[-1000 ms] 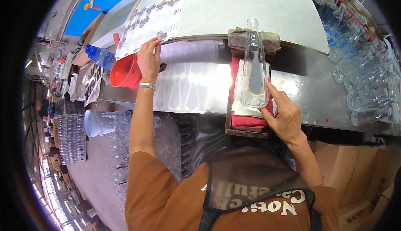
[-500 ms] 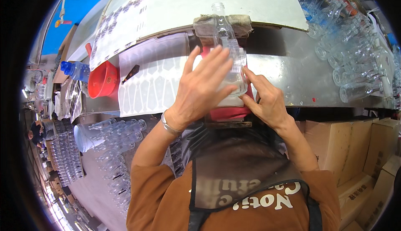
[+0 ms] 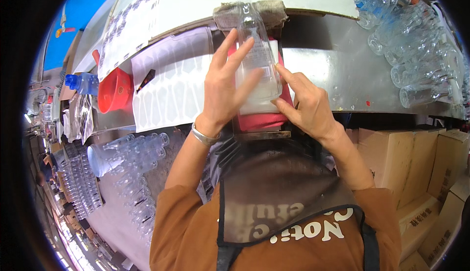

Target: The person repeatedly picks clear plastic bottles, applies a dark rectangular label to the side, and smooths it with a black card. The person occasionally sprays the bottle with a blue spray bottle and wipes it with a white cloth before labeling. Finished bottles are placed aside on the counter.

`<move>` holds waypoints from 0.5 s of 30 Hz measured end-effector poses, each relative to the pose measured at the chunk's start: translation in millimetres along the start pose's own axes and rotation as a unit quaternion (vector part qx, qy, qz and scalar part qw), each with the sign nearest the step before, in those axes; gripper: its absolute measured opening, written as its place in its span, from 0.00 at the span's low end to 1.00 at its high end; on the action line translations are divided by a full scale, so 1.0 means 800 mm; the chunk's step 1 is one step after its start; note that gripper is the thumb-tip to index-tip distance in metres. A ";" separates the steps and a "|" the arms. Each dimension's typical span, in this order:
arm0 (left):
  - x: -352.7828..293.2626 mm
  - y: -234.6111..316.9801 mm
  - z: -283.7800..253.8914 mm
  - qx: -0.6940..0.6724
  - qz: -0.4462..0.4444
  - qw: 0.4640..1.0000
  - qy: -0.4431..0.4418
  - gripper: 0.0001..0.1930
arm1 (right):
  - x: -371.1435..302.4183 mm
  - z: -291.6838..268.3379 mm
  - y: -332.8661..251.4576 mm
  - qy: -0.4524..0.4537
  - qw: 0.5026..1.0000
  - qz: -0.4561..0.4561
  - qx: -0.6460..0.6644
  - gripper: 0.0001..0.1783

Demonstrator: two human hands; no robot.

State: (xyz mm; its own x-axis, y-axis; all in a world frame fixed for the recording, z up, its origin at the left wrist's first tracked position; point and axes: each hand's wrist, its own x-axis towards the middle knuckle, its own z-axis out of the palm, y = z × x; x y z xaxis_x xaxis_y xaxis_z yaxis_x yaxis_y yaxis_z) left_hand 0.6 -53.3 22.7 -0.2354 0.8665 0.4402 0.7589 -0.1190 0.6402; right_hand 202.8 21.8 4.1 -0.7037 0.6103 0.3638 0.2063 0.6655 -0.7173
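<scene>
A clear glass bottle (image 3: 250, 23) lies on its back, its neck on a rolled cloth (image 3: 272, 12) and its base toward me, over a red pad (image 3: 262, 122). A see-through label (image 3: 262, 54) with fine print and a barcode patch lies along its upper face. Above the bottle's left side hovers my left hand (image 3: 221, 86), fingers spread and partly blurred; contact with the glass is hard to tell. Curled against the right side near the base, my right hand (image 3: 311, 105) grips the bottle between forefinger and thumb.
To the left lie a white sheet of shaped stickers (image 3: 171, 92), a small dark sticker (image 3: 146, 81), a red plastic scoop (image 3: 115, 97) and a blue-capped bottle (image 3: 84, 83). Many glass bottles (image 3: 416, 94) crowd the right; others (image 3: 142, 160) stand low left. Cardboard boxes (image 3: 389, 158) stand lower right.
The label's right part, which stuck out past the bottle, now lies against the glass. My left hand has shifted slightly left, uncovering more of the bottle. My right hand stays at its side.
</scene>
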 end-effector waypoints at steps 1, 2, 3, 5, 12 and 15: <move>0.001 0.001 0.000 -0.011 0.003 1.000 0.000 0.27 | 0.000 0.000 0.004 -0.003 1.000 0.001 0.020 0.39; 0.003 0.001 0.000 -0.023 0.005 1.000 0.001 0.27 | 0.002 -0.006 0.008 -0.028 0.998 0.023 0.055 0.38; 0.003 0.001 -0.001 -0.034 0.007 0.999 0.002 0.27 | 0.001 -0.015 0.008 -0.062 0.987 0.091 0.116 0.35; 0.007 0.001 -0.001 -0.054 0.004 0.999 -0.001 0.25 | -0.002 -0.025 0.017 -0.022 0.919 0.240 0.312 0.24; 0.004 -0.008 0.006 -0.049 0.011 0.999 -0.010 0.25 | -0.010 -0.014 0.081 0.193 0.689 0.398 0.575 0.18; 0.004 -0.007 0.004 -0.043 0.006 0.999 -0.017 0.25 | -0.006 -0.012 0.074 0.140 0.718 0.353 0.583 0.14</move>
State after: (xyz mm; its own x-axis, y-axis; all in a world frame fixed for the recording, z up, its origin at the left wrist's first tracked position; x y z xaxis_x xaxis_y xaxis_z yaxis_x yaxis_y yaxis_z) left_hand -2.7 -48.0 18.2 -0.2051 0.8805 0.4273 0.7066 -0.1688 0.6871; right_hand 224.8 62.5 -34.7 -0.5054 0.7904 -0.3462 -0.3812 -0.5645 -0.7322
